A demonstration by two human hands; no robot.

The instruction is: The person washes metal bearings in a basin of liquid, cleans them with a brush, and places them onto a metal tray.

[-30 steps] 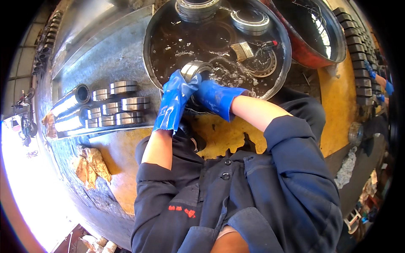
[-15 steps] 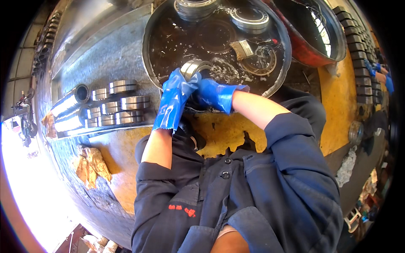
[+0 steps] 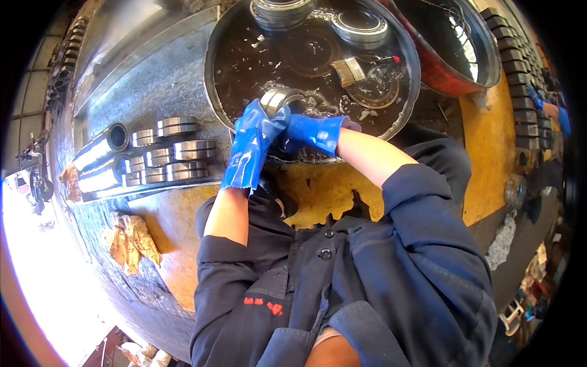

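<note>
Both of my hands wear long blue rubber gloves and meet at the near rim of a round metal tub of dark liquid. My left hand is closed around a shiny steel bearing ring, which is tilted just at the liquid. Against the ring's near right side presses my right hand, its fingers mostly hidden behind the left glove and the ring. A flat paintbrush lies in the tub, right of the ring. Toward the far side sit a stack of rings and another bearing ring.
On the metal bench at left stand several clean bearing rings beside shiny cylinders. A stained cloth lies nearer me. A red drum adjoins the tub; dark blocks line the far right, where another person's gloved hand shows.
Ripples and foam beside the held ring have shifted and spread less. My hands stay nearly in place on the ring, with the right glove turned slightly.
</note>
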